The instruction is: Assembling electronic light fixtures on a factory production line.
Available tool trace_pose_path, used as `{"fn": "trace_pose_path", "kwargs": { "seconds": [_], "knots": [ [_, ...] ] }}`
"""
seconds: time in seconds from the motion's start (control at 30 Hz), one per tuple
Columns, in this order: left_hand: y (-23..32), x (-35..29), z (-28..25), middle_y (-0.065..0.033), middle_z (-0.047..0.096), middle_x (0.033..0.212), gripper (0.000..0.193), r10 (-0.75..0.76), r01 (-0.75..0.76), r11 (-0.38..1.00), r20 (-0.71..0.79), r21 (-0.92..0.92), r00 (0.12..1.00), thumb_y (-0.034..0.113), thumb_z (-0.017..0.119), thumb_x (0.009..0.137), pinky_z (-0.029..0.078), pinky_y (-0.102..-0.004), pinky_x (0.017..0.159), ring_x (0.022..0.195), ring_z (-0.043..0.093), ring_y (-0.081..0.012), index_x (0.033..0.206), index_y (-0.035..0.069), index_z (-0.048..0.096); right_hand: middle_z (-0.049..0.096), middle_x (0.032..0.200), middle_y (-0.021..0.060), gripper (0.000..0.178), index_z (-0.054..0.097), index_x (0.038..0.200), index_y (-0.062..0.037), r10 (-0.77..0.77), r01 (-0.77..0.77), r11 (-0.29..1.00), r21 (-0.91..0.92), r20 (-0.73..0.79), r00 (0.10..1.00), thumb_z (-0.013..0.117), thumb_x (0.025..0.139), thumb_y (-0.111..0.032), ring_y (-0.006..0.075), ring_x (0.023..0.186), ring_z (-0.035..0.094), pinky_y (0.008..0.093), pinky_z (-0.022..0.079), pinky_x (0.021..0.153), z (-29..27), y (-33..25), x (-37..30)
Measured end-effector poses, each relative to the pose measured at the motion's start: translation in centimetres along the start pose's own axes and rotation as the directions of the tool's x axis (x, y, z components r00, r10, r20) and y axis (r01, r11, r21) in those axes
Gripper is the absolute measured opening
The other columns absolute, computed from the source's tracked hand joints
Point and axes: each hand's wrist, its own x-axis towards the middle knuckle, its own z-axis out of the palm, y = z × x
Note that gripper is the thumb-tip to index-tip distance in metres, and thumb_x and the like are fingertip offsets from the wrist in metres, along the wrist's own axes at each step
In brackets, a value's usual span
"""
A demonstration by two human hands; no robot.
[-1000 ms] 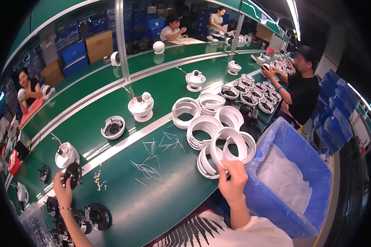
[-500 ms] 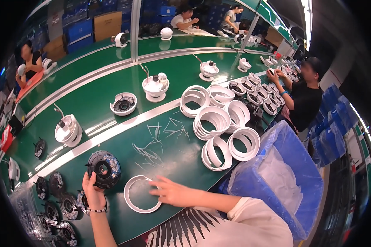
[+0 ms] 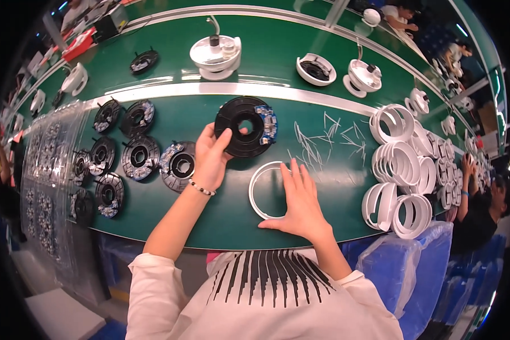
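My left hand (image 3: 211,161) grips a round black plastic disc (image 3: 232,140) by its lower left edge, thumb on top. The disc has a hole in the middle and a curved blue circuit board (image 3: 266,123) along its right side. Flat on the green bench, just below it, lies a thin white plastic ring (image 3: 251,192). My right hand (image 3: 303,207) is spread over the ring's right side, fingers stretched and thumb apart, hiding part of the rim. Whether the fingers touch the ring I cannot tell.
Several black discs with boards (image 3: 140,157) lie at left beside clear plastic trays (image 3: 45,170). Thin white strips (image 3: 309,144) are scattered right of centre. Stacked white rings (image 3: 394,164) stand further right, near a lined blue bin (image 3: 419,272). White assemblies (image 3: 215,56) sit beyond a metal rail.
The view has swung, so the bench now runs straight across. My left hand still holds the black disc. My right hand remains at the white ring, its fingers now pointing away from me.
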Motion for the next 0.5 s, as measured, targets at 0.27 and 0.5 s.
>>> {"fn": "trace_pose_path", "kwargs": {
  "seconds": [0.27,0.5],
  "knots": [
    [0.2,-0.4,0.2,-0.0117,0.057,0.098,0.022,0.006,-0.005,1.0,0.056,-0.016,0.998,0.009,0.048,0.085,0.053,-0.0286,0.067,0.083,0.059,-0.0152,0.104,0.002,0.039,0.015,0.134,0.0247,0.117,0.012,0.131,-0.0001,-0.012,0.02,0.976,0.216,-0.037,0.999,0.082,0.041,-0.027,0.0385,0.124,0.018,0.0413,0.021,0.101,-0.5,2.1,-0.2],
    [-0.7,-0.7,0.3,-0.0097,0.056,0.099,0.022,0.007,-0.007,0.998,-0.002,0.061,1.0,0.011,0.048,0.085,0.051,-0.0276,0.068,0.086,0.058,-0.014,0.104,0.004,0.04,0.018,0.128,0.0321,0.115,0.014,0.128,0.0077,0.019,-0.016,0.999,0.038,-0.088,0.996,0.078,0.045,-0.042,0.0439,0.12,0.022,0.0436,0.024,0.098,-0.5,0.2,0.1]
  ]
}}
